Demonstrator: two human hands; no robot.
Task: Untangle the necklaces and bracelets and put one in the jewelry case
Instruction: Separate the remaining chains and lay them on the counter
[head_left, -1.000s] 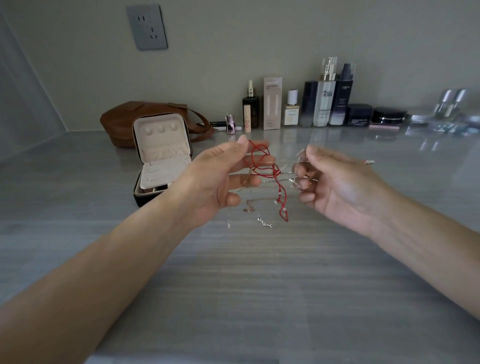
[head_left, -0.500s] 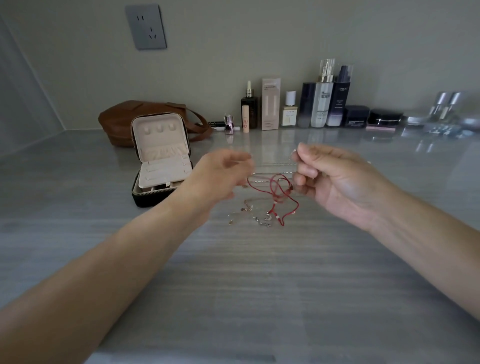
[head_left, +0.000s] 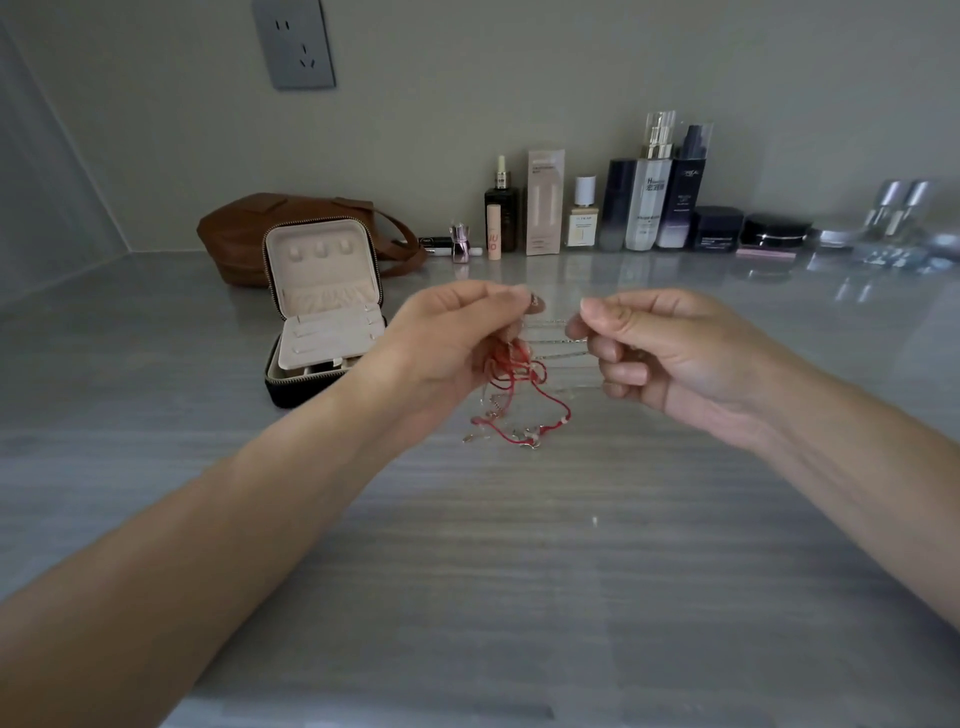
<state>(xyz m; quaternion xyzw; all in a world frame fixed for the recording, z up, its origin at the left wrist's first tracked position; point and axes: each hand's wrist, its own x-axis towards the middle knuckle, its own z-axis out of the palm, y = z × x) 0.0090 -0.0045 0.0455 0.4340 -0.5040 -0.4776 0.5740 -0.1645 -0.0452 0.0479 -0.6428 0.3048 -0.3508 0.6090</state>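
Both hands hold a tangle of jewelry above the grey table (head_left: 467, 571). My left hand (head_left: 447, 343) pinches a bunch of red cord bracelet (head_left: 524, 384) mixed with thin chains. My right hand (head_left: 660, 348) pinches the other ends of several thin silver chains (head_left: 558, 340), which stretch level between the two hands. Loops of red cord and small charms hang down to the tabletop. The jewelry case (head_left: 322, 312) stands open to the left, its black base on the table and its beige padded lid upright.
A brown leather bag (head_left: 244, 234) lies behind the case. A row of cosmetic bottles and jars (head_left: 644, 202) lines the back wall, with shiny items at the far right (head_left: 893, 228). A wall socket (head_left: 293, 41) is above.
My left hand has closed from a spread pose into a pinch on the red cord. The hands came nearer each other, chains taut between them, and the tangle's low end reached the table.
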